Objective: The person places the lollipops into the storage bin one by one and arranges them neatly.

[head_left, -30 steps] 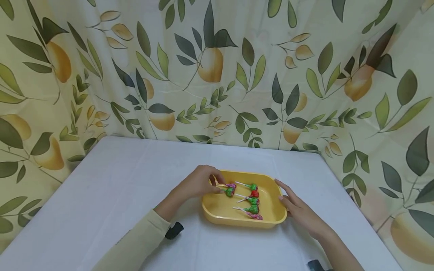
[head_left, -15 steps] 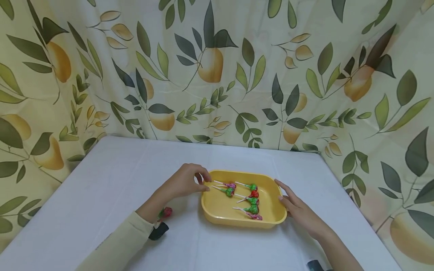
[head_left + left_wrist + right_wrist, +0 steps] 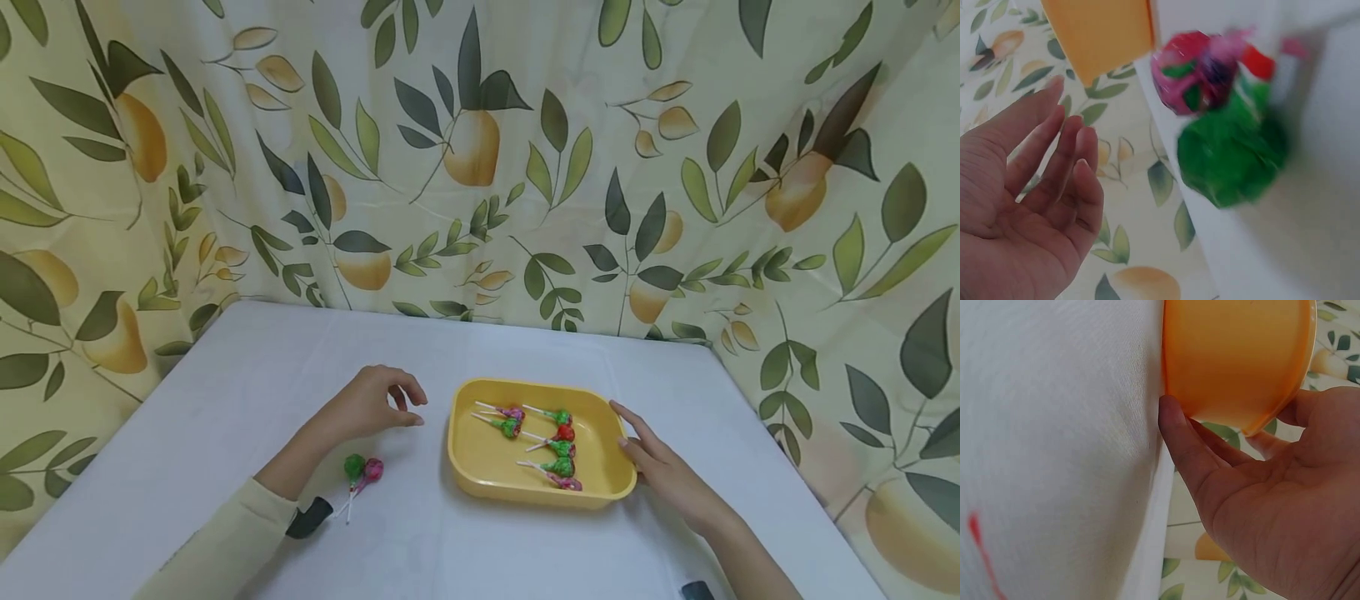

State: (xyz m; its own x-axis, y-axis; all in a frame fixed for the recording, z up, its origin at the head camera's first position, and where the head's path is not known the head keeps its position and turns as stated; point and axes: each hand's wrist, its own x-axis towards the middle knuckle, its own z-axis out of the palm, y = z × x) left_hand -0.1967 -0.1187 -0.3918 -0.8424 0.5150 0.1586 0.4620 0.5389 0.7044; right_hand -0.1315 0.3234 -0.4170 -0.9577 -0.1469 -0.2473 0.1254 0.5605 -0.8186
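My left hand [image 3: 375,402] hovers above the cloth left of the yellow tray [image 3: 465,467], fingers loosely bent and holding nothing. Just below it on the cloth lie two lollipops, a green one [image 3: 354,467] and a pink one [image 3: 373,469], with their white sticks crossing. In the left wrist view the same green lollipop [image 3: 1232,159] appears close beside the hand. My right hand [image 3: 667,471] touches the tray's right end with nearly straight fingers. In the right wrist view those fingers rest against the tray's outer wall [image 3: 1235,362]. Several wrapped lollipops [image 3: 561,450] lie inside the tray.
A white cloth [image 3: 420,550] covers the table. Behind and beside it hangs a curtain [image 3: 555,50] printed with leaves and fruit. Black wrist gear [image 3: 309,518] sits at the left sleeve's cuff.
My left hand has let go of the green lollipop's stick in the tray and moved left, over the rim. This uncovers the two lollipops on the cloth. The right hand stays at the tray.
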